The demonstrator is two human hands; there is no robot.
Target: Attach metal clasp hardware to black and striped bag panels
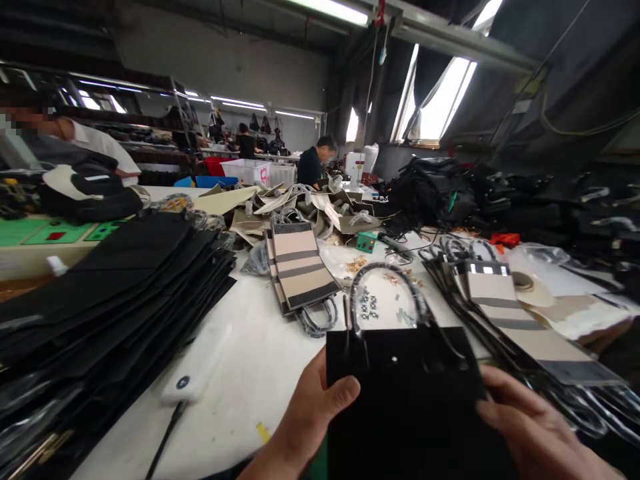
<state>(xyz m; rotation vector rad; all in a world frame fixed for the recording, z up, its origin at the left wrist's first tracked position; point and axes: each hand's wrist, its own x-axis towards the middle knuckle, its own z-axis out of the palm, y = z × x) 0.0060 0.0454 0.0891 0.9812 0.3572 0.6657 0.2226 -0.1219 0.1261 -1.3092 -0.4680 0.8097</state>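
A flat black bag panel with a plastic-wrapped loop handle along its upper edge is held upright close to me. My left hand grips its left edge, thumb on the near face. Around the right edge, my right hand is closed, its lower part cut off by the frame. A small bright dot shows near the panel's top middle. Beyond the handle, small metal pieces lie on the white table.
Black panels are piled at left beside a white power strip. Striped beige-and-black panels lie mid-table, more at right. A small green box, scraps and a heap of black bags stand farther back. People work beyond.
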